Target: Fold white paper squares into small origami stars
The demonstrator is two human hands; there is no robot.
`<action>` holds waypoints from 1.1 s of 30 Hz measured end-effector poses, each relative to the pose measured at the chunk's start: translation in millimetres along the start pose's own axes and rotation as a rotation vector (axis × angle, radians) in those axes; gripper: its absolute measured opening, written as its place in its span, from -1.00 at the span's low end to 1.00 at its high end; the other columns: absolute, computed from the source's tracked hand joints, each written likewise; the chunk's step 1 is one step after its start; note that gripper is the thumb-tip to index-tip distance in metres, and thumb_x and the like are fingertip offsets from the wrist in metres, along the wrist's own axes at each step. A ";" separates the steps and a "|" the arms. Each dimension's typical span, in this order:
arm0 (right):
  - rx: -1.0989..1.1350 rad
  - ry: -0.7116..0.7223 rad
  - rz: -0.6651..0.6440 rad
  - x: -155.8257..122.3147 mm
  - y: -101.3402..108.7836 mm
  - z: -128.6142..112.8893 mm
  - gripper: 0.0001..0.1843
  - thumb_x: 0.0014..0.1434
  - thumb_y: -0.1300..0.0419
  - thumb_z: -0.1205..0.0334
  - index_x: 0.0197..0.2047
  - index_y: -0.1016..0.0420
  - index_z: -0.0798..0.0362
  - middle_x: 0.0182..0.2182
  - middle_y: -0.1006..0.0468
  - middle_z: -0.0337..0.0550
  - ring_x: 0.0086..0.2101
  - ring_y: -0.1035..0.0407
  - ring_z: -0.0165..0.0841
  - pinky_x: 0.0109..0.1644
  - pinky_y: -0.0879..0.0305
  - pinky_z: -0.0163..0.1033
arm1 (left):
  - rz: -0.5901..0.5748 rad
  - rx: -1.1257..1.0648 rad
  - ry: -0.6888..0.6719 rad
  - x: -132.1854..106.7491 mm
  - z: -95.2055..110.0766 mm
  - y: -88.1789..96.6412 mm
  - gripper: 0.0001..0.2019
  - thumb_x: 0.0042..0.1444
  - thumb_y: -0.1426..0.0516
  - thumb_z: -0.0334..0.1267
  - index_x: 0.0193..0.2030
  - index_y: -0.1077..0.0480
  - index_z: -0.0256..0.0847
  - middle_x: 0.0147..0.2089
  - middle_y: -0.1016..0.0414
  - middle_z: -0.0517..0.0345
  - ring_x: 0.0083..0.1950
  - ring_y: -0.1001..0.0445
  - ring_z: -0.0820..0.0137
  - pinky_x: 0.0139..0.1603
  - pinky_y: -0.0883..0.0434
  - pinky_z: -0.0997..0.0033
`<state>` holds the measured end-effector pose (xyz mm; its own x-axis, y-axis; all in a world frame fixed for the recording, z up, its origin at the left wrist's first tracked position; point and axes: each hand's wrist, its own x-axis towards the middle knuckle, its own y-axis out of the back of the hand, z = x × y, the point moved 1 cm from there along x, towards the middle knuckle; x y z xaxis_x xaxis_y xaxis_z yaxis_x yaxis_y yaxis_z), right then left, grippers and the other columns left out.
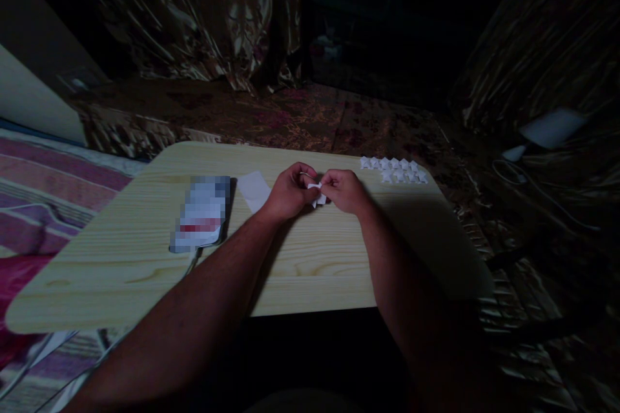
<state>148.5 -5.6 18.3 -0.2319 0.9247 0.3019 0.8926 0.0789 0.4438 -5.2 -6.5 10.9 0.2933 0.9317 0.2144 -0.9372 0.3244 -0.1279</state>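
Both of my hands meet over the middle of a pale wooden table (121, 258). My left hand (287, 192) and my right hand (343, 190) are closed in a pinch on a small white paper strip (316, 192) that is partly folded between the fingertips. Several small white folded paper stars (394, 170) lie in rows at the far right of the tabletop. A flat white slip of paper (253, 190) rests just left of my left hand.
A phone with a blurred screen (201, 214) lies on the table's left half, a cable trailing from it. Striped bedding (43, 200) is on the left, patterned fabric behind, and a white charger with cords (514, 155) on the right.
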 end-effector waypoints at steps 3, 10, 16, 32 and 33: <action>0.019 -0.002 0.001 -0.2 -0.3 -0.8 -0.91 -0.07 -0.10 0.32 -0.49 -0.40 0.13 -0.61 -0.36 -0.30 -0.57 -0.23 -0.50 -0.52 -0.09 -0.41 | 0.001 -0.025 0.012 0.4 -0.6 1.0 -0.61 -0.23 -0.27 -0.41 -0.21 -0.28 -0.23 -0.52 -0.38 0.31 -0.58 -0.32 0.54 -0.55 -0.26 0.55; 0.054 -0.024 -0.022 0.4 -0.6 1.4 -0.91 -0.06 -0.12 0.30 -0.48 -0.41 0.13 -0.59 -0.41 -0.26 -0.54 -0.29 -0.47 -0.48 -0.15 -0.38 | -0.007 -0.032 0.029 0.4 1.0 3.1 -0.62 -0.24 -0.27 -0.43 -0.22 -0.29 -0.23 -0.50 -0.40 0.29 -0.57 -0.33 0.53 -0.56 -0.26 0.55; 0.020 -0.002 -0.030 -0.2 0.2 0.5 -0.92 -0.07 -0.12 0.31 -0.51 -0.40 0.13 -0.60 -0.38 -0.29 -0.54 -0.25 -0.50 -0.48 -0.12 -0.40 | -0.044 -0.011 0.018 0.2 0.3 2.5 -0.63 -0.22 -0.26 -0.43 -0.22 -0.29 -0.23 -0.51 -0.38 0.30 -0.58 -0.31 0.55 -0.57 -0.23 0.56; 0.071 -0.047 0.103 2.5 -2.1 3.1 -0.90 -0.05 -0.12 0.27 -0.47 -0.42 0.12 -0.58 -0.44 -0.27 -0.53 -0.32 -0.45 -0.46 -0.22 -0.37 | 0.045 0.037 -0.013 -0.4 3.6 -0.9 -0.61 -0.23 -0.25 -0.42 -0.21 -0.26 -0.21 -0.47 -0.39 0.30 -0.51 -0.36 0.53 -0.48 -0.30 0.53; 0.072 -0.048 0.094 2.8 -2.5 3.7 -0.90 -0.04 -0.13 0.27 -0.47 -0.41 0.11 -0.58 -0.43 -0.27 -0.53 -0.32 -0.45 -0.46 -0.22 -0.37 | 0.049 0.037 -0.017 -0.1 2.9 -0.5 -0.61 -0.23 -0.25 -0.43 -0.21 -0.26 -0.20 -0.47 -0.39 0.30 -0.52 -0.35 0.53 -0.49 -0.29 0.54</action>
<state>147.1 -1.9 14.9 -0.1287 0.9459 0.2978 0.9354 0.0160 0.3534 -5.3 -7.2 13.7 0.2435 0.9435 0.2248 -0.9570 0.2714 -0.1027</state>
